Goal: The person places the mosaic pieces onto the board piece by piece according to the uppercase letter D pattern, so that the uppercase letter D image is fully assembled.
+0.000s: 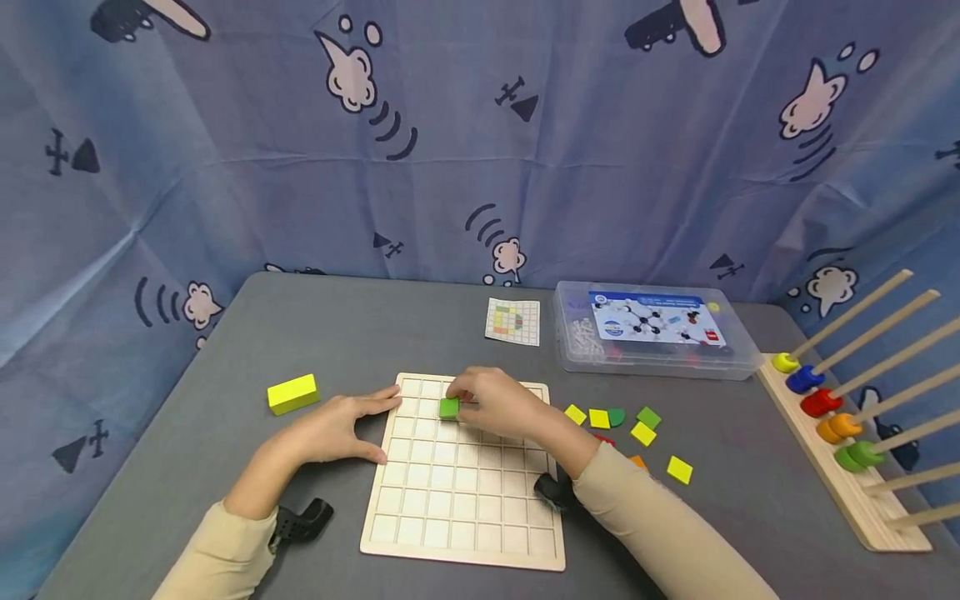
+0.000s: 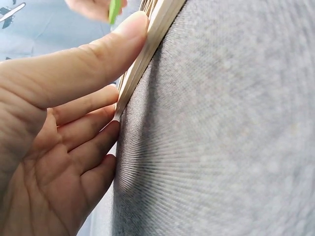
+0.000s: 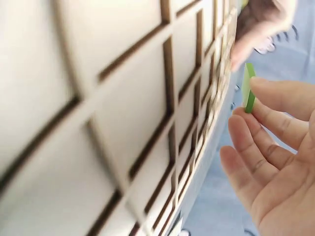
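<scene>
A flat wooden grid board (image 1: 465,506) with square recesses lies on the table. My right hand (image 1: 498,404) pinches a green square tile (image 1: 449,408) between thumb and fingertips over the upper part of the board. In the right wrist view, the tile (image 3: 249,88) is held edge-on, apart from the board's surface. My left hand (image 1: 341,427) rests at the board's left edge, its thumb and fingertips touching the side. The left wrist view shows the thumb (image 2: 93,64) along the board's edge (image 2: 142,54), with the fingers fairly straight.
Yellow, green, orange and red pieces (image 1: 642,432) lie right of the board, partly behind my right arm. A yellow block (image 1: 293,394) sits to the left. Further back are a grid pattern card (image 1: 513,322) and a clear plastic case (image 1: 652,329). A wooden peg rack (image 1: 847,467) stands at right.
</scene>
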`<state>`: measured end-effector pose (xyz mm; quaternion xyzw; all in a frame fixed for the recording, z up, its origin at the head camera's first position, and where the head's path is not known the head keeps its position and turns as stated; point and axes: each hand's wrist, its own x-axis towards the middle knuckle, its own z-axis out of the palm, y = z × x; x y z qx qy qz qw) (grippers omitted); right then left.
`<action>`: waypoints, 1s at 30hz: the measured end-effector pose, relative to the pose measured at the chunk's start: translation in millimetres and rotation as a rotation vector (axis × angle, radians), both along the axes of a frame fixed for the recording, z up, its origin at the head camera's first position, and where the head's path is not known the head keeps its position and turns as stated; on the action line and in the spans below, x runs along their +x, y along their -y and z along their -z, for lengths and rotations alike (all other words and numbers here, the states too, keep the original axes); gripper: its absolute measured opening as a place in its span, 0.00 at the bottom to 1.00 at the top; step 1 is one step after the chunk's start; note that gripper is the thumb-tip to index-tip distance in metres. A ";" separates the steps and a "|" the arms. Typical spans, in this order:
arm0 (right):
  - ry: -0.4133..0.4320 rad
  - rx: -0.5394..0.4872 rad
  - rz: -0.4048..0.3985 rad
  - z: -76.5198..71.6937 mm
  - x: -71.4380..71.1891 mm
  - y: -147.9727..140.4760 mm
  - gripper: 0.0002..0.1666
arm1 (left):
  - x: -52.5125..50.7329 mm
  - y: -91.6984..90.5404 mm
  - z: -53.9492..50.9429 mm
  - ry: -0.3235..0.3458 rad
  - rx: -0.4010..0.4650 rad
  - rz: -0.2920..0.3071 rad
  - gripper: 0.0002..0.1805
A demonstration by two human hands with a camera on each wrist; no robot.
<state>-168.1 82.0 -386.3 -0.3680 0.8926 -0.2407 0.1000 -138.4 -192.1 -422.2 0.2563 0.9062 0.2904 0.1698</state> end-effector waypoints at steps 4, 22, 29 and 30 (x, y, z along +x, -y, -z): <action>-0.014 0.066 -0.023 1.8 -4.8 19.0 0.10 | 0.0 -0.6 -0.2 0.006 -0.006 -0.009 0.47; -0.098 0.211 -0.047 6.6 -11.7 37.5 0.10 | -2.0 -2.0 -2.1 0.007 -0.005 -0.005 0.47; 0.003 0.138 -0.037 3.8 -13.0 29.1 0.20 | -1.1 -1.7 -2.9 0.013 -0.010 -0.010 0.46; 0.023 0.120 -0.031 2.4 -12.1 26.5 0.22 | -0.9 -1.4 -2.6 0.013 -0.011 -0.011 0.46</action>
